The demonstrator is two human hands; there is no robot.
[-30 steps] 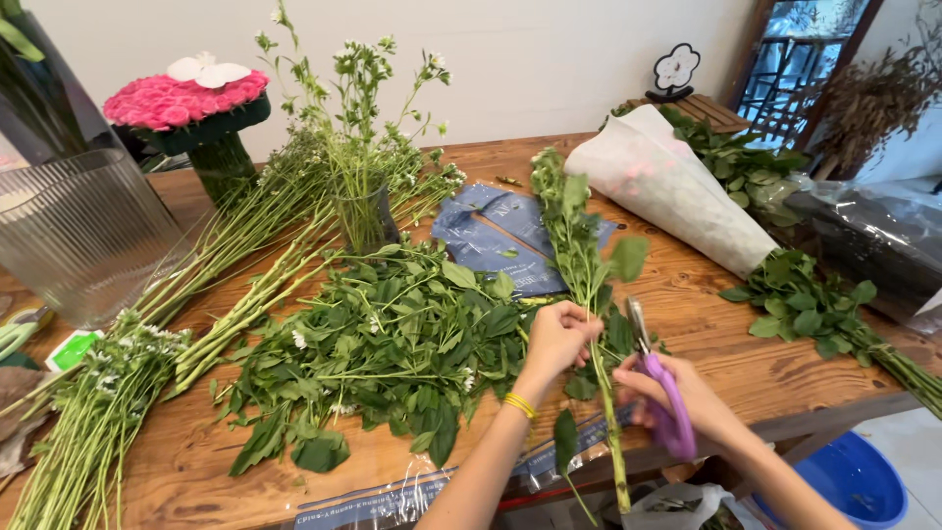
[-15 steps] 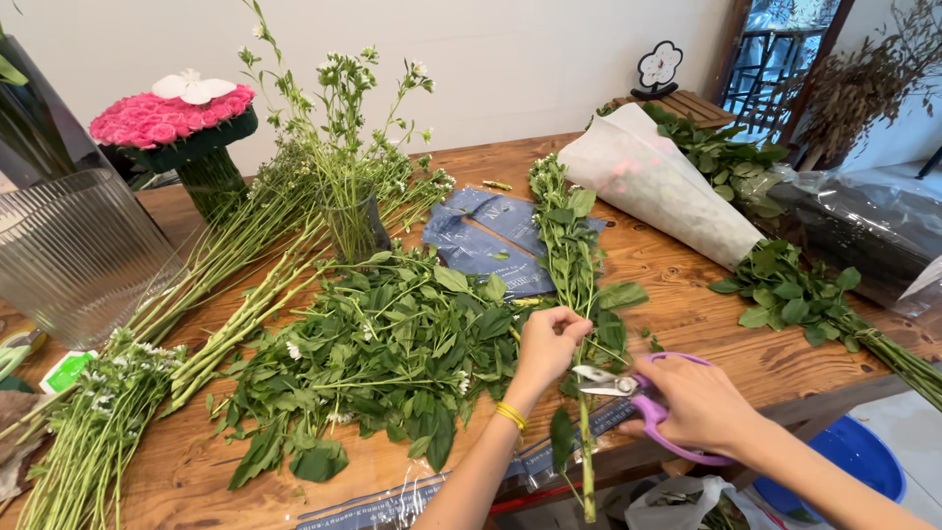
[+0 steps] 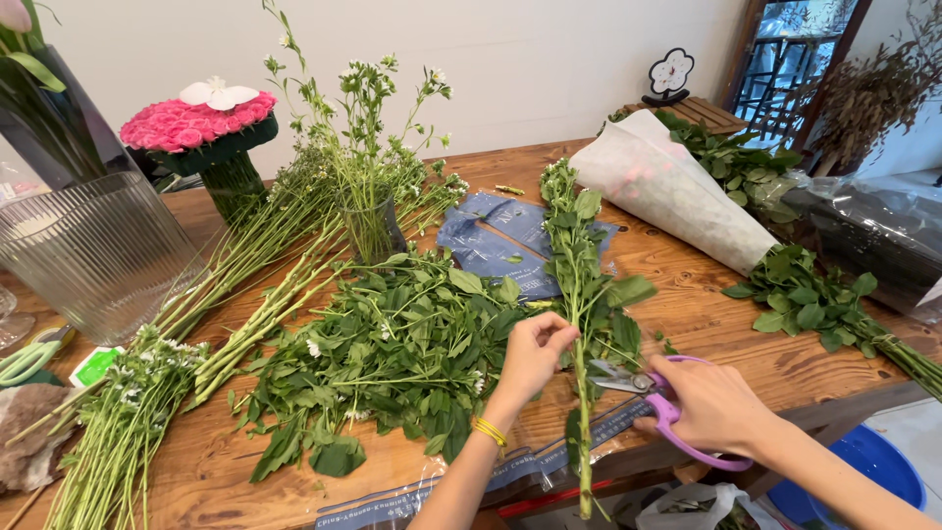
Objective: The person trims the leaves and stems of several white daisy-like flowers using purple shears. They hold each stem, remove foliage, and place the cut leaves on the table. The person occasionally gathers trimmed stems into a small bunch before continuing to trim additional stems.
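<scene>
Grip, head view: the left hand (image 3: 535, 351) is clenched round a long green stem (image 3: 581, 294), pinched at about mid-length beside the leaf pile (image 3: 392, 353). The stem is held nearly upright in the picture, its leafy top lying over the blue sheets (image 3: 491, 245) on the worktop (image 3: 706, 324) and its bare lower end hanging past the front edge. A yellow band (image 3: 489, 432) is worn on the left wrist.

The right hand (image 3: 711, 407) is closed through the purple loops of the scissors (image 3: 643, 393). The blades are pointed left at the stem, just below the left hand, with their tips at the stem or just beside it; actual contact cannot be told. The blades appear slightly parted.

Surroundings, same view: long bare stems with small white flowers (image 3: 128, 422) are laid at the left of the worktop. A small glass (image 3: 371, 228) with upright white-flowered sprigs is stood behind the leaf pile. A ribbed glass vase (image 3: 93, 255) is stood far left, a dome of pink roses (image 3: 196, 123) behind it. A paper-wrapped bunch (image 3: 667, 196) is laid at the right, with leafy stems (image 3: 814, 304) just beside it. A blue bucket (image 3: 868, 466) is seen below the edge.
</scene>
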